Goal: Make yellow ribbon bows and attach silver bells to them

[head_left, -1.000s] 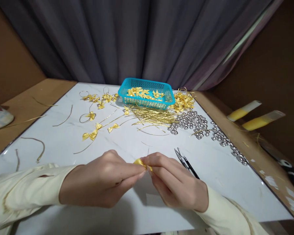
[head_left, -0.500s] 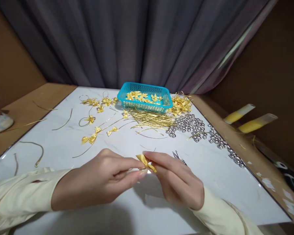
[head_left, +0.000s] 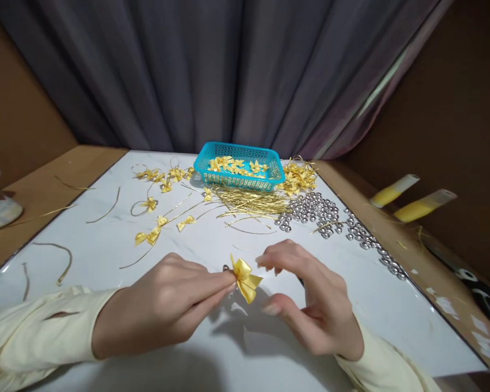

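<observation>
- The left hand point(head_left: 163, 310) has the small yellow satin ribbon bow point(head_left: 245, 279) pinched at its knot between thumb and fingertips. It's just above the white marble-look board point(head_left: 392, 316), right in front of the person.
- The right hand point(head_left: 316, 305) has nothing in it: fingers spread and curled just beside the bow, not touching.
- My take: grip only at the knot so the loops don't get squashed flat.
- Can't tell if a wire runs through the knot, the fingers hide it, so I'd go gentle on any tug.
- I'd bring the free thumb and forefinger in from the side, onto the tails.
- The turquoise plastic mesh basket point(head_left: 228, 181), heap of gold wire strands point(head_left: 253, 202) and round silver bells point(head_left: 316, 209) sit well apart at the far end.
</observation>
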{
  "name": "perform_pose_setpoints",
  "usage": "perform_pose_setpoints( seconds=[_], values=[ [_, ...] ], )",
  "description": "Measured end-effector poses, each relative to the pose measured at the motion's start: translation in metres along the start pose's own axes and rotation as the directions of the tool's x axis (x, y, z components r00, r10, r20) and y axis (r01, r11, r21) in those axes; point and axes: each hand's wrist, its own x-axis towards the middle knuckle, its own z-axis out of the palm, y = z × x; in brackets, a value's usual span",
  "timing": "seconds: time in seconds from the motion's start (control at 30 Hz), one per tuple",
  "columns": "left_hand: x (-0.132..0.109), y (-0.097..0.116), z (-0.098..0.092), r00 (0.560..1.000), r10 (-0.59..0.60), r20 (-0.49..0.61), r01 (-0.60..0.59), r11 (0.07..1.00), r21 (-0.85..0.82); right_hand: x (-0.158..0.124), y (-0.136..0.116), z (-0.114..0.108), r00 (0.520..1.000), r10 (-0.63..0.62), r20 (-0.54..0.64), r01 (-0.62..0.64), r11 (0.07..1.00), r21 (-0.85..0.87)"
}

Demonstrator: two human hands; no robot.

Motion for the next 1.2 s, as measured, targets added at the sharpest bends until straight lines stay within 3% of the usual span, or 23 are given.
perform_pose_setpoints(
  seconds=[0.2, 0.33, 0.5, 0.63, 0.77, 0.9, 0.97, 1.07, 1.2],
  values=[
    [0.001, 0.002, 0.004, 0.998, 0.040, 0.045, -0.045, 0.994, 0.099, 0.003, -0.007, 0.003, 0.990, -0.017, 0.137, 0.043, 0.981, -0.189],
    [0.001, 0.004, 0.003, 0.996, 0.031, 0.078, -0.039, 0.994, 0.101, 0.004, -0.007, 0.005, 0.987, 0.003, 0.161, 0.029, 0.980, -0.197],
    [0.000, 0.005, 0.002, 0.992, 0.032, 0.121, -0.044, 0.994, 0.103, 0.005, -0.009, 0.005, 0.977, 0.135, 0.165, -0.119, 0.988, -0.102],
    [0.000, 0.005, 0.002, 0.993, 0.012, 0.115, -0.015, 1.000, 0.025, 0.007, -0.010, -0.002, 0.933, 0.251, 0.257, -0.261, 0.965, 0.007],
    [0.000, 0.006, 0.000, 0.986, -0.071, 0.151, 0.092, 0.986, -0.137, 0.011, -0.010, -0.011, 0.857, 0.309, 0.413, -0.380, 0.920, 0.100],
    [0.002, 0.006, -0.005, 0.914, -0.231, 0.332, 0.326, 0.906, -0.269, 0.012, -0.008, -0.016, 0.815, 0.294, 0.500, -0.406, 0.904, 0.130],
    [0.005, 0.006, -0.008, 0.861, -0.293, 0.417, 0.446, 0.829, -0.338, 0.011, -0.008, -0.017, 0.820, 0.271, 0.504, -0.379, 0.917, 0.125],
    [0.011, 0.005, -0.012, 0.794, -0.346, 0.500, 0.573, 0.701, -0.425, 0.007, -0.010, -0.015, 0.879, 0.217, 0.424, -0.272, 0.959, 0.073],
    [0.015, 0.004, -0.012, 0.807, -0.358, 0.469, 0.570, 0.676, -0.466, 0.000, -0.012, -0.009, 0.941, 0.130, 0.314, -0.148, 0.988, 0.035]
  ],
)
